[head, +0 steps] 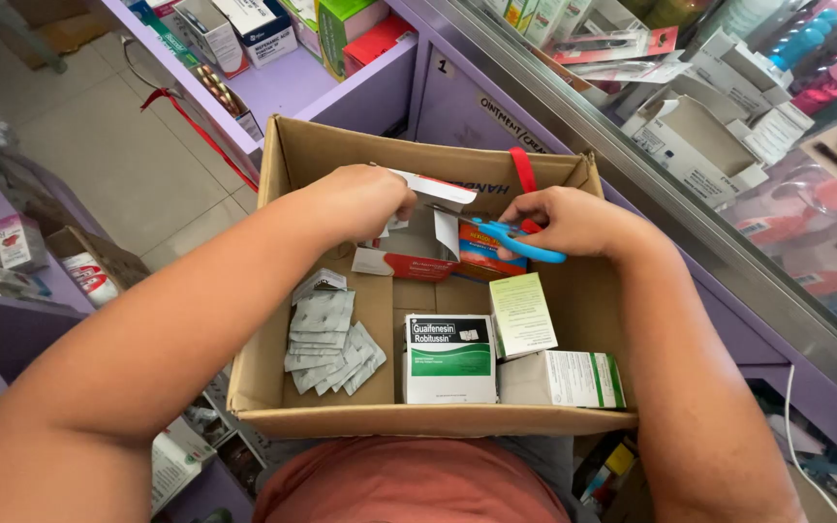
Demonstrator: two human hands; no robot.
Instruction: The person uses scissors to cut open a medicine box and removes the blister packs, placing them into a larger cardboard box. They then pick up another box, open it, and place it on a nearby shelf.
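The left hand (365,199) is closed around the open flap of a small red and white cardboard medicine carton (418,254), which it holds up over the far part of the big brown cardboard box (418,419) resting on the person's lap. The right hand (573,221) is clenched through the handles of the blue-handled scissors (525,240), and the blades point to the left, toward the carton; the blade tips are hidden behind the flap, so I cannot tell if they already touch the cardboard. To do this cut well, I think the left hand should keep the flap stretched and steady, with its fingers away from the line of the blades, and the scissors should close slowly, in short bites. The carton should stay above the box, so that any piece falls inside. On the floor of the box, nearer to the person, lie a loose pile of silver foil tablet strips (326,341), a white and green medicine box (449,358), a pale green box (522,312) and another white box with green edge (564,378); these are well apart from the scissors.
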